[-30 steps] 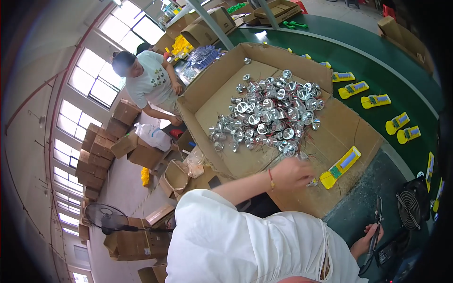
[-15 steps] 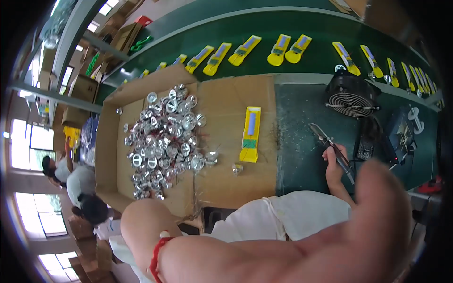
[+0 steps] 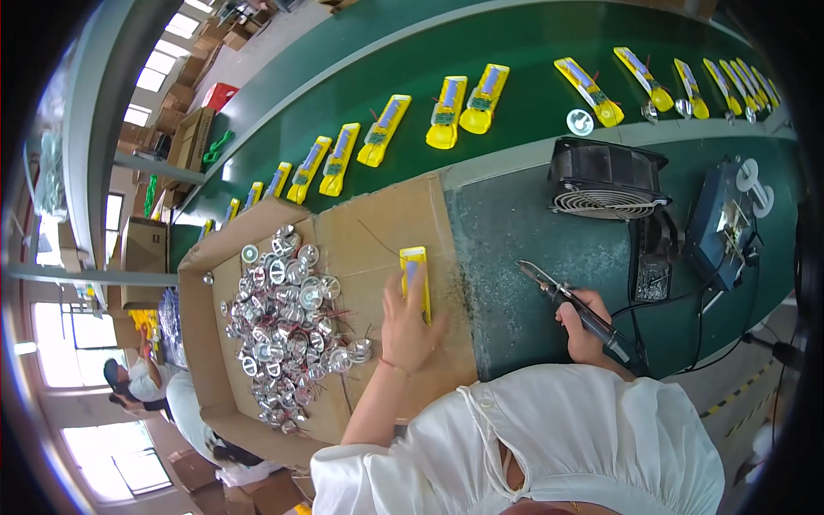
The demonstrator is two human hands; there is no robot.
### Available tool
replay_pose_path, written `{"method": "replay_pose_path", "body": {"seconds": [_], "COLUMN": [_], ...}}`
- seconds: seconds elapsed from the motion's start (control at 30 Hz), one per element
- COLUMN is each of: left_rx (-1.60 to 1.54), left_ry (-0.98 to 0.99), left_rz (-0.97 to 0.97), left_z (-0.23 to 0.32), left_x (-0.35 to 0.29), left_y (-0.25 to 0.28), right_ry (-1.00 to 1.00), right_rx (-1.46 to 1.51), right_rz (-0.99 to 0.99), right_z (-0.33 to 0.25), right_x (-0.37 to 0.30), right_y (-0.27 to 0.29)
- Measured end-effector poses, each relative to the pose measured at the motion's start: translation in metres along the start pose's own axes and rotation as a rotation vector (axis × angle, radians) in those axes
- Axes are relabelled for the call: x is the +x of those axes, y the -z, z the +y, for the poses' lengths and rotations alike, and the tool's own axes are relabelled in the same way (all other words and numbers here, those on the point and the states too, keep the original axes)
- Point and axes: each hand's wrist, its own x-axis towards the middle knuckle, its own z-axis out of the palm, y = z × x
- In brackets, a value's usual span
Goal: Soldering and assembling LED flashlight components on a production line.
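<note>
My left hand [image 3: 410, 330] is over a yellow housing [image 3: 414, 257] on the cardboard sheet [image 3: 360, 225]. Its fingers look spread, slightly smeared by motion, and hide most of the housing. Whether they touch it I cannot tell. In my right hand [image 3: 586, 324] is a soldering iron [image 3: 585, 316], its tip pointing up and left above the green work surface [image 3: 506, 227]. Left of my left hand, a cardboard box [image 3: 203, 343] holds a heap of silver reflector cups [image 3: 296, 296] with thin wires.
Yellow housings [image 3: 384, 129] with purple cells and green boards line the green belt [image 3: 360, 69]. A black fan [image 3: 605, 167] and a soldering stand [image 3: 652, 266] stand at right, beside a grey device with a spool [image 3: 721, 223]. Other people [image 3: 184, 403] are at the far left.
My left arm, which crossed the lower view, has swung back, and its hand has come over the yellow housing. The right hand keeps the soldering iron. The view has shifted.
</note>
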Motion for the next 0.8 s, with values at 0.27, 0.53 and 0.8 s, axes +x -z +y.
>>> {"method": "replay_pose_path", "body": {"seconds": [0.27, 0.53, 0.8], "left_rx": [-0.132, -0.174, -0.014], "left_ry": [-0.320, -0.505, -0.191], "left_rz": [-0.119, 0.063, 0.032], "left_z": [0.059, 0.115, 0.025], "left_x": [0.153, 0.302, 0.328], "left_y": [-0.007, -0.085, -0.068], "right_ry": [0.019, 0.025, 0.051], "right_rx": [0.021, 0.104, 0.074], "right_rz": [0.061, 0.109, 0.150], "right_z": [0.003, 0.015, 0.003], "right_x": [0.002, 0.004, 0.003], "right_y": [0.001, -0.007, -0.009]}}
